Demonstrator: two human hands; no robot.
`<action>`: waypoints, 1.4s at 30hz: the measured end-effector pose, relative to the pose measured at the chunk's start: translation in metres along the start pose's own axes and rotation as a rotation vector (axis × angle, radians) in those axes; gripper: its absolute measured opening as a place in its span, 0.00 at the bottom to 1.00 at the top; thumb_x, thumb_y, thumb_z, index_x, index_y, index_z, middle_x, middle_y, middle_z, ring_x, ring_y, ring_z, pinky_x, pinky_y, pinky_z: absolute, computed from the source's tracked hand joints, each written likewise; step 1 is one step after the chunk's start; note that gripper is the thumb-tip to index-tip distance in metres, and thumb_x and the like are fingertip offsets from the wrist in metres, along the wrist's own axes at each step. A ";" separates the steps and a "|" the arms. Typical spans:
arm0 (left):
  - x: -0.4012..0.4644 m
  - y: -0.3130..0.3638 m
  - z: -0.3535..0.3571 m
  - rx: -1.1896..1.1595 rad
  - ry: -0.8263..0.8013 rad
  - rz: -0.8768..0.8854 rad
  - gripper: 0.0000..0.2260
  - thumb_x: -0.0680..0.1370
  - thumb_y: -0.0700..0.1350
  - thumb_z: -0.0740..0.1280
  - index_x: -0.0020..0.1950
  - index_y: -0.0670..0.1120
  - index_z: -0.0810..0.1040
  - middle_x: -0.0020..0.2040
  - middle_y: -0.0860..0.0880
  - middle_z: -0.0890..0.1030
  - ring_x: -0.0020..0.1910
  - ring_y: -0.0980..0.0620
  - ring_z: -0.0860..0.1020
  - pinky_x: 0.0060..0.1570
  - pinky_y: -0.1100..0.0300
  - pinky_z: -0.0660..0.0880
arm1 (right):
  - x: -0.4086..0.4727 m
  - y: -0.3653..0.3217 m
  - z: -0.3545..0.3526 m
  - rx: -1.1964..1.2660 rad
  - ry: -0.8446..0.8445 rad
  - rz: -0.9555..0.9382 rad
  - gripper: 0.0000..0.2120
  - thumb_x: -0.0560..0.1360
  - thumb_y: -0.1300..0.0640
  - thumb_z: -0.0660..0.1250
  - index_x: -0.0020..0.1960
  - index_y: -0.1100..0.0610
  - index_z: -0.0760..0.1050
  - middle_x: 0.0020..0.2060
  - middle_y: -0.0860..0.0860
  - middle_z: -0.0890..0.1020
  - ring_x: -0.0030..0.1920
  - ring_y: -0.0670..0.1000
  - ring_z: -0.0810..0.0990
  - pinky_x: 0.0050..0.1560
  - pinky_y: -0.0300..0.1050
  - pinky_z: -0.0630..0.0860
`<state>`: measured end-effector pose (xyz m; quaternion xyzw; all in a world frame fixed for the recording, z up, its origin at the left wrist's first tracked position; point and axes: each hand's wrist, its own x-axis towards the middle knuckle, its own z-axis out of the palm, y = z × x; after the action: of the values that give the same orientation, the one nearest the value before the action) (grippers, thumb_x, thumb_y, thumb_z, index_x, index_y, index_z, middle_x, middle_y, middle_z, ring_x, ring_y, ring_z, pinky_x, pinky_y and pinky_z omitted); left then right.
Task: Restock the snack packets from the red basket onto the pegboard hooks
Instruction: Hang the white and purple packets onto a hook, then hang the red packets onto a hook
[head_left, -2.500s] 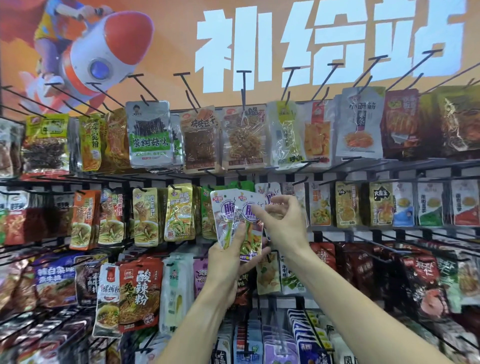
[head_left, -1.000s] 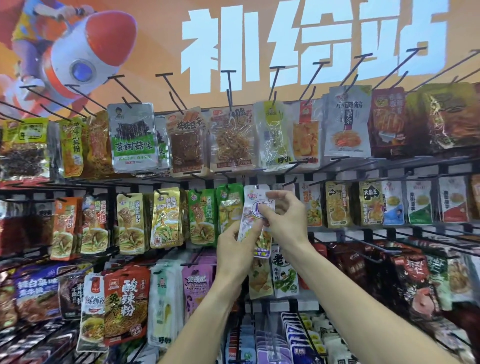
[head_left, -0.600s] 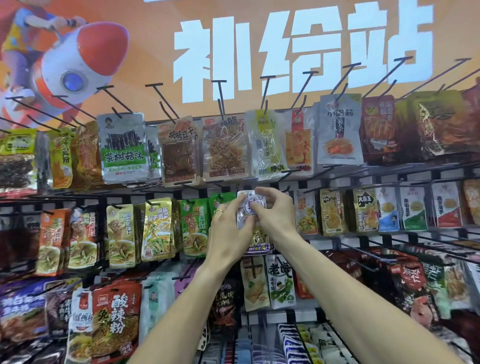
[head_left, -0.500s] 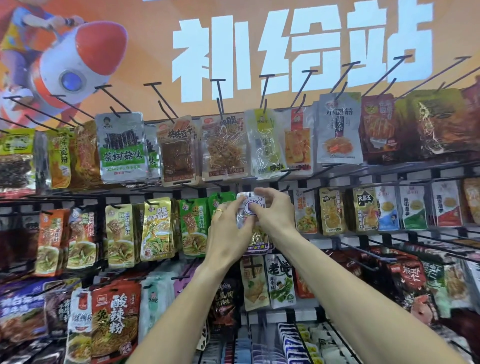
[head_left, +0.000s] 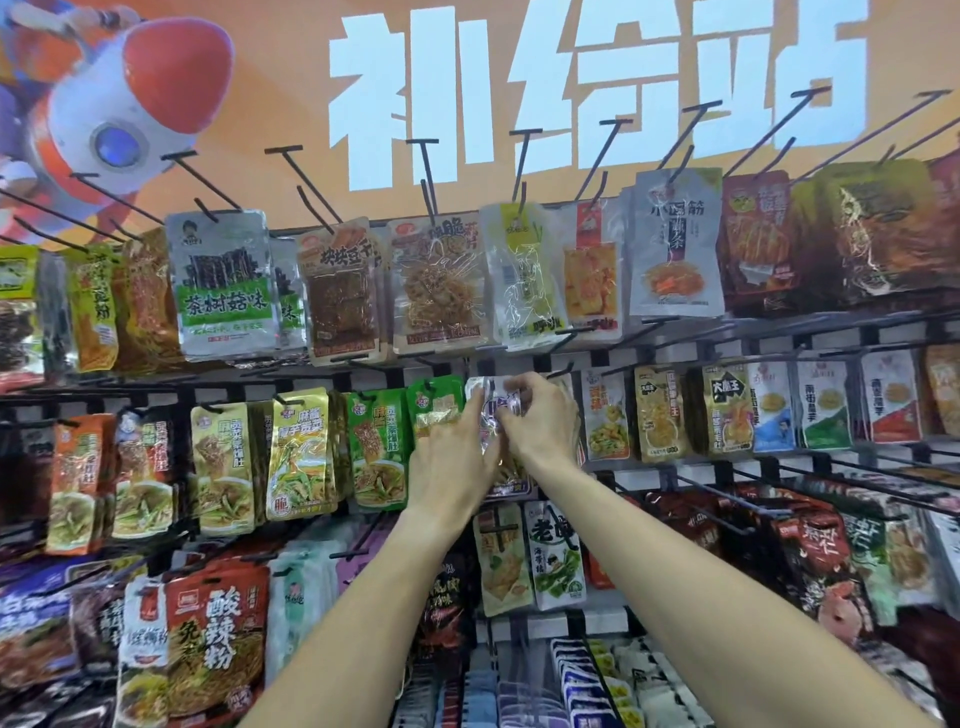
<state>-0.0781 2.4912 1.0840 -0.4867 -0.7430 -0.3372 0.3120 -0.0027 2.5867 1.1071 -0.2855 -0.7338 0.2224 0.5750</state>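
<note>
Hanging step. At frame centre, in the middle hook row, I have the left hand (head_left: 457, 457) and right hand (head_left: 540, 415) both pinching the top of a clear purple packet (head_left: 491, 415). Next, I judge: align its hole, slide it onto the hook. Basket unseen.

bright even light; edges warped, hands slightly blurred.

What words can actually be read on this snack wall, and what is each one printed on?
"补给站": big white characters on the orange banner.
"茶树菇味": green band on the silver packet, top row.
"酸辣粉": red packet, lower left.
"大魔王": black-and-gold packet, middle row.
The white-and-purple packet held by the left hand and right hand is too blurred to read, as is the small print elsewhere.
</note>
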 end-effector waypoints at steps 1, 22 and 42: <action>-0.002 0.000 -0.002 0.005 0.006 0.009 0.29 0.86 0.58 0.60 0.86 0.55 0.56 0.55 0.42 0.86 0.52 0.38 0.84 0.49 0.45 0.80 | -0.003 0.002 -0.002 0.020 0.004 -0.006 0.15 0.75 0.55 0.77 0.60 0.46 0.80 0.55 0.49 0.82 0.56 0.51 0.80 0.60 0.55 0.78; -0.224 0.116 0.042 -0.079 -0.004 0.178 0.20 0.86 0.56 0.63 0.73 0.48 0.76 0.62 0.42 0.77 0.60 0.41 0.75 0.53 0.47 0.75 | -0.243 0.126 -0.185 0.152 -0.214 0.177 0.13 0.80 0.48 0.72 0.63 0.47 0.78 0.55 0.43 0.82 0.54 0.41 0.81 0.54 0.41 0.80; -0.693 0.285 0.227 -0.152 -1.532 0.016 0.28 0.85 0.64 0.50 0.80 0.53 0.69 0.78 0.41 0.70 0.73 0.36 0.72 0.67 0.44 0.73 | -0.703 0.400 -0.417 -0.236 -0.287 1.359 0.15 0.79 0.57 0.73 0.65 0.57 0.78 0.56 0.52 0.85 0.56 0.53 0.83 0.61 0.53 0.79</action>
<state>0.3871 2.4037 0.4608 -0.6097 -0.7230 0.0463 -0.3216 0.5912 2.4071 0.4412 -0.7090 -0.4808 0.4867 0.1711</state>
